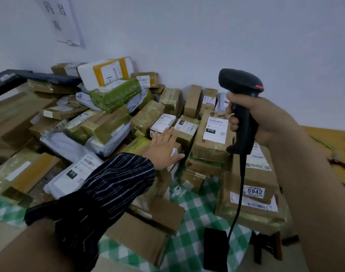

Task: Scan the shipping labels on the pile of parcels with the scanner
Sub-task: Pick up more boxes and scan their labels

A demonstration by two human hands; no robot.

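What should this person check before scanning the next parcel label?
1. Scanner held firmly in the right hand: ok.
2. Scanner head aimed at a label: cannot tell.
3. A label faces up nearby, on the brown box marked 010: ok.
4. Left hand clear of that label: ok, it rests open on parcels to its left.
5. Cable hangs free: ok.
6. Barcode readable from here: cannot tell, too blurred.
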